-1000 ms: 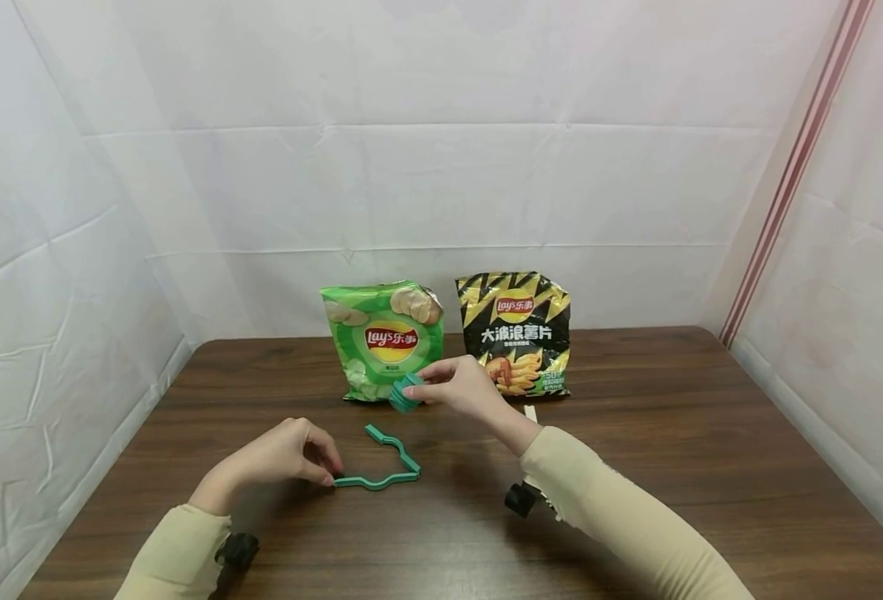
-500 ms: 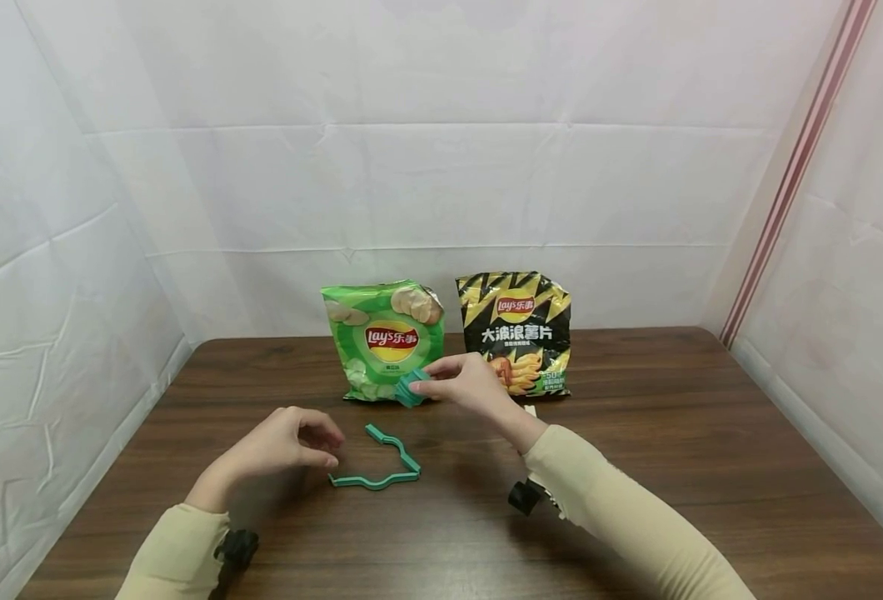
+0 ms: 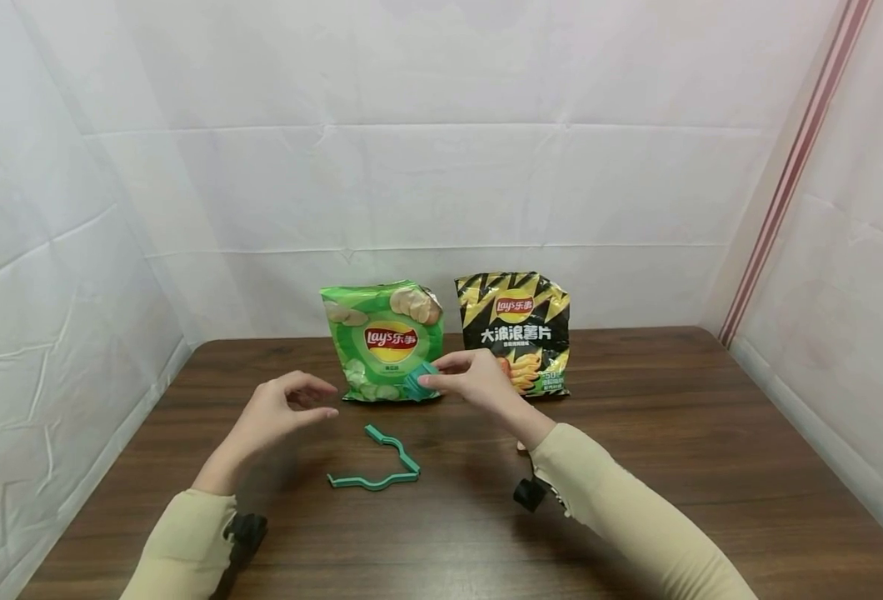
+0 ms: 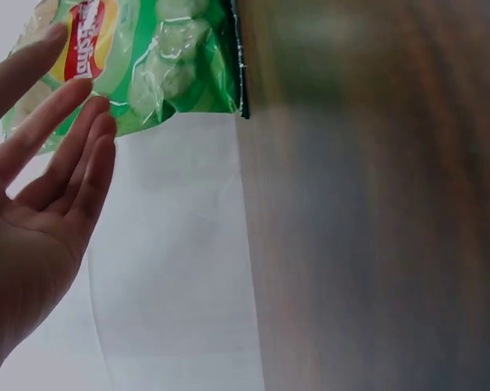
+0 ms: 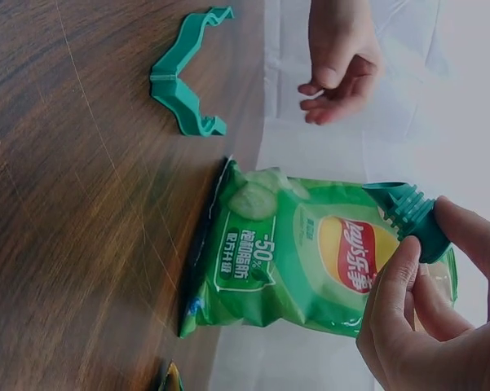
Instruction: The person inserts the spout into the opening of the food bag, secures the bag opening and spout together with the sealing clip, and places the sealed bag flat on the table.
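Observation:
My right hand point(image 3: 482, 387) pinches a small teal ribbed piece point(image 5: 416, 220) with a slanted, spout-like end between thumb and fingertips. In the head view that piece overlaps the lower right of a green Lay's chip bag point(image 3: 381, 308), which stands upright. My left hand point(image 3: 280, 412) is raised above the table, fingers loosely spread and holding nothing, to the left of the green bag. In front of the bag, an unfolded teal hinged bag clip point(image 3: 374, 483) lies on the wooden table, its two wavy arms meeting at a corner on the right.
A black and yellow Lay's bag point(image 3: 516, 321) stands upright to the right of the green one, partly behind my right hand. A small pale thing point(image 3: 521, 446) peeks out by my right wrist. White cloth point(image 3: 441, 183) hangs behind the table point(image 3: 674, 433).
My left hand has let go of the bag clip's arm end and risen away from it, fingers spreading. My right hand has shifted slightly right, turning the ribbed piece.

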The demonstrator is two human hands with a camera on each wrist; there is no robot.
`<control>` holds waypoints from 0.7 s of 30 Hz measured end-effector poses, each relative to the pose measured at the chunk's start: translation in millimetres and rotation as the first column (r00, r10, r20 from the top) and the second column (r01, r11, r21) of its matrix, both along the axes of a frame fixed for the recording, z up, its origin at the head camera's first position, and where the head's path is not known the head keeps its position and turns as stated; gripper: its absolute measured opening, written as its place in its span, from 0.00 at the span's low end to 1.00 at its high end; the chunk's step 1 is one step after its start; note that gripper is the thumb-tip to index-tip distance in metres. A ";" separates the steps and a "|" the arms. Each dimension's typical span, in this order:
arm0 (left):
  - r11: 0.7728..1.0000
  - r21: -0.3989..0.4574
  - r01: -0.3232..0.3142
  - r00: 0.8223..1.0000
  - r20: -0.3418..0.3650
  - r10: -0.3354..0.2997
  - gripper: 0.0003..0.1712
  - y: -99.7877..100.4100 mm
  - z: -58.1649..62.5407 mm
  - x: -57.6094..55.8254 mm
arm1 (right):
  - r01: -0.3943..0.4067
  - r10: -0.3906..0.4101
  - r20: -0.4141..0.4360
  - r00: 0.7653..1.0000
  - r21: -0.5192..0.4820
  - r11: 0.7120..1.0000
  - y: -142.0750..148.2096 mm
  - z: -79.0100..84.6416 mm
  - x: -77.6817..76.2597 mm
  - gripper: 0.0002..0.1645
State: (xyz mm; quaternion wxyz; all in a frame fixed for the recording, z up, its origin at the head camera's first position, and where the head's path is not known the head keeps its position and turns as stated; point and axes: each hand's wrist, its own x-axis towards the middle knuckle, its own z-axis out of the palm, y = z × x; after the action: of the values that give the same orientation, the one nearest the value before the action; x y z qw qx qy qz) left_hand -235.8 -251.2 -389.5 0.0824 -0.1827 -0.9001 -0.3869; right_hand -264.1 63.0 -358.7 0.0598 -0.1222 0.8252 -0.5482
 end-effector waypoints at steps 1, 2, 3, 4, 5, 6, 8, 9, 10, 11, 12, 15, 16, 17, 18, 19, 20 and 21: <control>1.000 0.015 -0.017 1.000 -0.023 0.017 0.19 0.1 0.7 -2.0 | 0.010 -0.010 -0.003 1.000 0.009 1.000 0.9 0.4 0.2 0.21; 0.999 0.026 -0.034 0.998 -0.044 0.035 0.19 0.0 1.4 -4.0 | 0.019 -0.019 -0.007 1.000 0.018 1.000 1.6 1.0 0.6 0.22; 0.998 0.038 -0.050 0.997 -0.061 0.052 0.20 -0.2 2.0 -6.0 | 0.024 -0.024 -0.012 1.000 0.025 0.999 2.3 1.8 1.0 0.22; 0.997 0.045 -0.068 0.995 -0.074 0.071 0.20 -0.3 2.7 -7.7 | 0.027 -0.026 -0.015 1.000 0.030 0.999 3.0 2.3 1.2 0.22; 0.995 0.058 -0.083 0.993 -0.083 0.088 0.20 -0.5 3.4 -9.4 | 0.024 -0.024 -0.017 1.000 0.030 0.999 3.6 3.2 1.6 0.22; 0.993 0.070 -0.095 0.991 -0.088 0.101 0.21 -0.8 4.2 -11.0 | 0.022 -0.022 -0.021 1.000 0.030 0.999 4.1 3.7 1.8 0.22; 0.989 0.084 -0.119 0.986 -0.103 0.128 0.22 -1.5 5.6 -14.5 | 0.016 -0.016 -0.024 1.000 0.021 1.000 5.6 4.6 1.7 0.23; 0.987 0.095 -0.133 0.984 -0.105 0.143 0.23 -1.6 6.5 -16.1 | 0.012 -0.012 -0.028 1.000 0.015 1.000 6.2 4.9 1.5 0.23; 0.985 0.101 -0.141 0.982 -0.110 0.152 0.24 -1.5 7.9 -17.7 | 0.008 -0.008 -0.028 1.000 0.006 1.000 6.9 5.2 1.1 0.23; 0.983 0.113 -0.147 0.981 -0.113 0.159 0.24 -1.5 9.5 -19.3 | 0.006 -0.006 -0.028 1.000 -0.003 1.000 7.5 5.6 1.0 0.23; 0.981 0.121 -0.150 0.979 -0.118 0.164 0.25 -1.3 11.2 -21.0 | 0.005 -0.006 -0.024 1.000 -0.014 1.000 8.1 5.6 0.5 0.23; 0.978 0.149 -0.149 0.976 -0.135 0.170 0.27 -0.5 17.3 -26.4 | 0.006 -0.006 -0.009 1.000 -0.040 0.999 9.8 6.1 -0.3 0.23; 0.978 0.152 -0.146 0.975 -0.144 0.168 0.28 -0.2 19.6 -28.1 | 0.007 -0.006 0.001 1.000 -0.048 0.999 10.2 6.2 -0.7 0.22; 0.977 0.154 -0.149 0.973 -0.152 0.172 0.29 -0.1 21.6 -30.0 | 0.008 -0.008 0.010 1.000 -0.053 0.999 10.6 6.1 -1.1 0.22; 0.976 0.155 -0.151 0.971 -0.163 0.176 0.29 0.1 23.5 -32.1 | 0.009 -0.009 0.014 1.000 -0.056 0.998 11.0 6.1 -1.6 0.22; 0.975 0.157 -0.155 0.968 -0.173 0.182 0.30 0.2 25.6 -34.1 | 0.009 -0.008 0.017 1.000 -0.058 0.998 11.4 6.2 -2.0 0.23; 0.974 0.158 -0.160 0.965 -0.184 0.188 0.30 0.5 27.6 -36.1 | 0.010 -0.009 0.023 1.000 -0.061 0.998 11.8 6.4 -2.3 0.23; 0.974 0.159 -0.163 0.962 -0.193 0.193 0.30 0.8 29.7 -38.2 | 0.012 -0.010 0.028 1.000 -0.066 0.998 12.4 7.1 -2.2 0.23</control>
State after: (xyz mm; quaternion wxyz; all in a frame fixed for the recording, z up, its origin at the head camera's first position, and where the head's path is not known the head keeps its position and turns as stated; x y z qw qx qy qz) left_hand -274.0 -250.5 -359.8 0.2230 -0.1339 -0.8696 -0.4197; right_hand -266.2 75.4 -351.5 0.0641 -0.1118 0.8063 -0.5773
